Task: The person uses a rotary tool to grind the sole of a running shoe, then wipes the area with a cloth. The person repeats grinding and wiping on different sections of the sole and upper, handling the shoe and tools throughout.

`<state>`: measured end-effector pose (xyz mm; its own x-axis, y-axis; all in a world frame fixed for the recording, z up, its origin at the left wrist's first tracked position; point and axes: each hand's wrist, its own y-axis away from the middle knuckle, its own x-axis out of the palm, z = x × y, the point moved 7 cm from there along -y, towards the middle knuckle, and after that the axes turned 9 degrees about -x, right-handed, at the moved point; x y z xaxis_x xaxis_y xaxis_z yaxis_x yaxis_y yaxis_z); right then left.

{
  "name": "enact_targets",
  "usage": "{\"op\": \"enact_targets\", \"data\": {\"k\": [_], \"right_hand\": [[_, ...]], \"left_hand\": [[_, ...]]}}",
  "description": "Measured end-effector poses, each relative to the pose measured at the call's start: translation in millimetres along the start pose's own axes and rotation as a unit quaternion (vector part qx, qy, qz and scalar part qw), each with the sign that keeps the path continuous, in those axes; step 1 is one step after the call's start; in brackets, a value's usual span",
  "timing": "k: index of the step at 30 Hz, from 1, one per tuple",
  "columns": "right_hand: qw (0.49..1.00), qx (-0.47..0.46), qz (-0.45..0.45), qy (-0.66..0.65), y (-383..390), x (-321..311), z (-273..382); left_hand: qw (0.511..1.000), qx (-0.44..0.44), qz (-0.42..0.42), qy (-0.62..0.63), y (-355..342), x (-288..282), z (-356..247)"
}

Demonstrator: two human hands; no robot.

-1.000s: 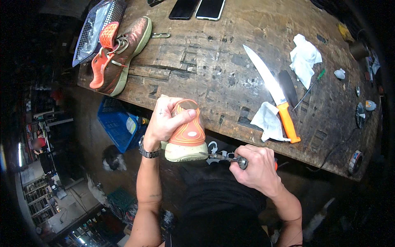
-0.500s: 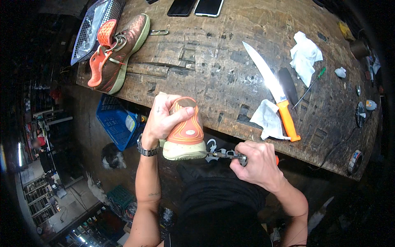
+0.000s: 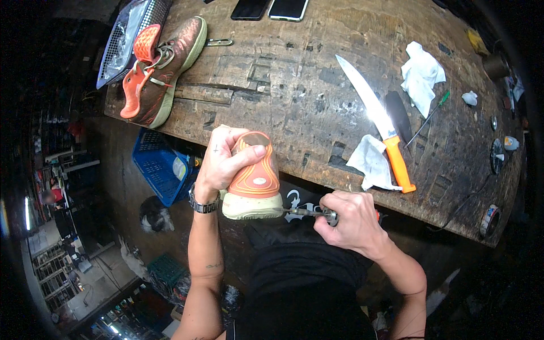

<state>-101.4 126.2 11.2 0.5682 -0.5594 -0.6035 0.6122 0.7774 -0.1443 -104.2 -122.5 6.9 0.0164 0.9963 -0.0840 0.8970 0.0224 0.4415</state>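
My left hand grips an orange and brown shoe around its heel collar, thumb laid over the back. The heel faces me, and its cream sole is lowest, just off the table's near edge. In my right hand is an awl with a thin metal shaft; the fingers wrap its handle and hide most of it. The awl's tip meets the right side of the sole near the heel; whether it has gone in I cannot tell. A matching shoe lies on the table at the far left.
On the worn wooden table lie a curved knife with an orange handle, white cloths, a green-handled screwdriver, two phones and a tape roll. A blue crate stands below, left.
The shoe in my left hand has shifted very slightly up and left. My right hand and the awl have moved a little up and left, the tip staying at the sole.
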Motion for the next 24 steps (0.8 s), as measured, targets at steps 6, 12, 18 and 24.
{"op": "enact_targets", "data": {"k": [6,12,18,24], "right_hand": [[1.000,0.005,0.023,0.015,-3,0,4],[0.999,0.011,0.027,0.024,-7,-6,8],[0.996,-0.014,0.059,0.062,-10,-9,10],[0.993,-0.018,0.079,0.080,-13,-14,11]], "left_hand": [[1.000,0.000,0.010,-0.006,1,-1,0],[1.000,0.004,0.016,-0.005,1,-1,-2],[1.000,-0.001,0.018,0.003,1,-1,1],[1.000,0.001,0.014,-0.004,1,-1,1]]}}
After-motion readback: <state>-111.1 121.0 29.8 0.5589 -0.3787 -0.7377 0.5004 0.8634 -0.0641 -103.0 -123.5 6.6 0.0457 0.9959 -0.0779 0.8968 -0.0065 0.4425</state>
